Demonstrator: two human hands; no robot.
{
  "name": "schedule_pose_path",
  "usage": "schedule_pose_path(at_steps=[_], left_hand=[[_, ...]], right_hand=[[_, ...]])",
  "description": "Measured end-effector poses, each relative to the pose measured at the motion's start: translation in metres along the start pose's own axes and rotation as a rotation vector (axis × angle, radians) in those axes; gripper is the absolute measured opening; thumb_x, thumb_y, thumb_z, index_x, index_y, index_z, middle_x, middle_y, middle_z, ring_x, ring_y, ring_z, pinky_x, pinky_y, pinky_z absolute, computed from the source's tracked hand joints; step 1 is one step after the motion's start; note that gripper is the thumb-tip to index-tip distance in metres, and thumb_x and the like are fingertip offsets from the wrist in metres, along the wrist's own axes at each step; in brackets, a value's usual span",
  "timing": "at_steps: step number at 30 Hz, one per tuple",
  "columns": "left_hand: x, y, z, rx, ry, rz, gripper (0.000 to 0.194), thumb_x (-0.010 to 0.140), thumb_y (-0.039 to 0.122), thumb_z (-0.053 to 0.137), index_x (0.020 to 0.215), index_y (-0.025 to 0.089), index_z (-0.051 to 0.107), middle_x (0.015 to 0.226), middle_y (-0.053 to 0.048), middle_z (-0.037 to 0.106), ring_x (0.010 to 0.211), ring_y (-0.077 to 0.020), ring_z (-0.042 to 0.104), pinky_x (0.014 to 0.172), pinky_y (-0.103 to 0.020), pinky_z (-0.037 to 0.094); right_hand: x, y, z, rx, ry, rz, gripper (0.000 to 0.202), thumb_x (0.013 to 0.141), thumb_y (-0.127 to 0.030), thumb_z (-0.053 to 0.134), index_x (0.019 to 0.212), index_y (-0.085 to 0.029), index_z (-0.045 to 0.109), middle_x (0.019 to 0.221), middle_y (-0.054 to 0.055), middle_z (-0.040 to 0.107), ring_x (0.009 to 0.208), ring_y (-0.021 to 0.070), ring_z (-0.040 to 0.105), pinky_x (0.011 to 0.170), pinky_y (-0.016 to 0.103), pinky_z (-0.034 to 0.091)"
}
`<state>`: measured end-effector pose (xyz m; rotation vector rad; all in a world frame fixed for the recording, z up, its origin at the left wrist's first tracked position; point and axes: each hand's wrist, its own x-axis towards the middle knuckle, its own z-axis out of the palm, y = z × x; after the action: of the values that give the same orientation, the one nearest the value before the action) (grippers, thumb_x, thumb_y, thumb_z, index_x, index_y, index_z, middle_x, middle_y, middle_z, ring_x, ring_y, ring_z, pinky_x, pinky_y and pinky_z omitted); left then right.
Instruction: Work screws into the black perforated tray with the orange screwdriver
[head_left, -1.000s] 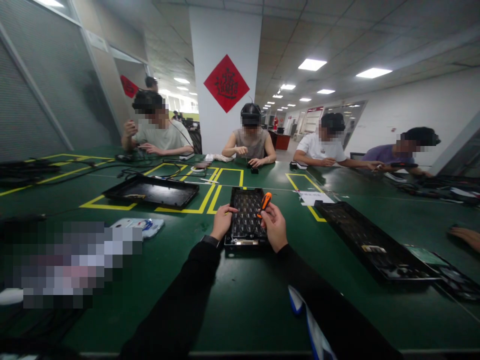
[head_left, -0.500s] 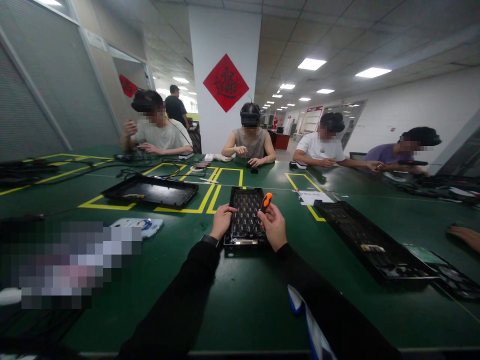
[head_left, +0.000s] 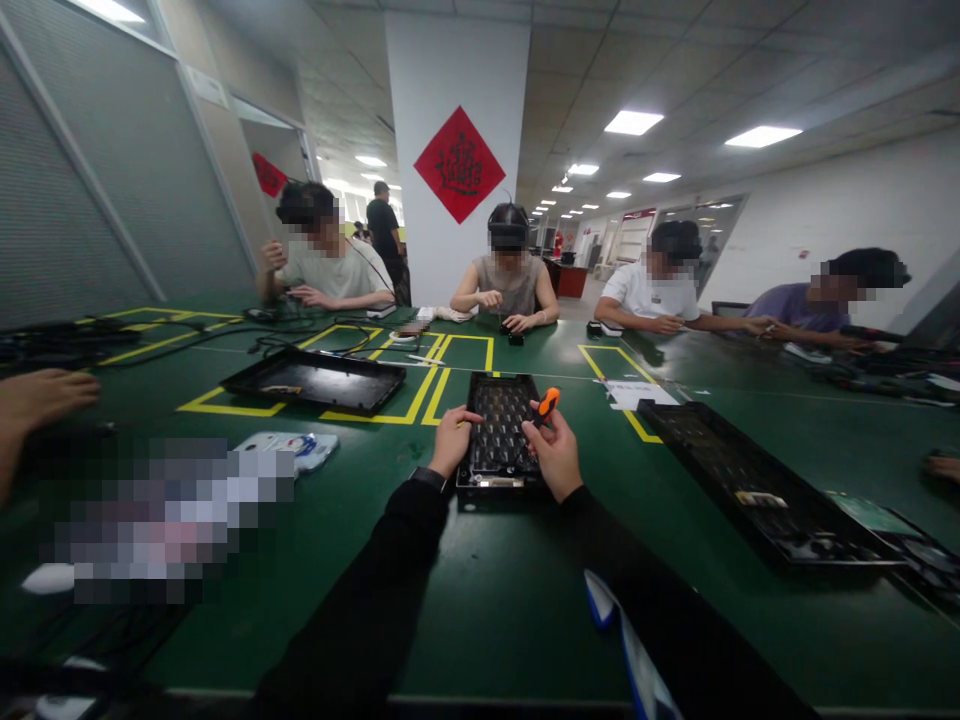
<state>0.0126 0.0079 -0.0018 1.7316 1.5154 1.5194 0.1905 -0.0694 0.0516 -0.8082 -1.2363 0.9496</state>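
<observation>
In front of me a black rectangular casing (head_left: pixel 499 425) lies on the green table, with rows of small raised shapes inside and a light metallic piece at its near end. My left hand (head_left: pixel 451 445) holds the casing's left side, its fingers over the edge. An orange-and-black screwdriver (head_left: pixel 549 402) is gripped in my right hand (head_left: pixel 556 458). Its handle tilts up to the right above the casing's right side. I cannot clearly make out where the screwdriver's tip ends.
A shallow black tray (head_left: pixel 322 382) lies to the left, near cables. Off to the right is a long black housing (head_left: pixel 750 480), with a green board (head_left: pixel 862 510) beyond it. A phone (head_left: pixel 315 450) sits at left. Several people work across the table; another person's hand (head_left: pixel 52 395) enters at left.
The view has turned slightly left. Another person's hand has come in at the left edge. The screwdriver handle leans a little more to the right; my left hand stays on the casing.
</observation>
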Motion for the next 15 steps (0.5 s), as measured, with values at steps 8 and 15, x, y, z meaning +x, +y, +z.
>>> schedule_pose_path(at_steps=[8, 15], left_hand=[[0.0013, -0.0036, 0.0012, -0.007, 0.002, -0.006, 0.029, 0.067, 0.009, 0.042, 0.076, 0.018, 0.069, 0.109, -0.005, 0.058, 0.109, -0.0187, 0.048, 0.098, -0.033, 0.032], [0.0010, -0.0034, 0.0009, -0.015, 0.000, 0.002, 0.029, 0.067, 0.010, 0.042, 0.077, 0.017, 0.069, 0.110, -0.006, 0.057, 0.110, -0.0187, 0.047, 0.099, -0.033, 0.031]], right_hand=[[0.0036, 0.0020, -0.0011, 0.017, 0.002, -0.050, 0.038, 0.072, -0.030, 0.059, 0.108, -0.019, 0.050, 0.087, 0.003, 0.061, 0.052, 0.0063, 0.047, 0.045, 0.018, 0.038], [0.0009, -0.0023, -0.0010, 0.012, -0.015, -0.027, 0.036, 0.075, -0.031, 0.054, 0.108, -0.019, 0.050, 0.078, 0.000, 0.059, 0.047, 0.0055, 0.044, 0.042, 0.018, 0.036]])
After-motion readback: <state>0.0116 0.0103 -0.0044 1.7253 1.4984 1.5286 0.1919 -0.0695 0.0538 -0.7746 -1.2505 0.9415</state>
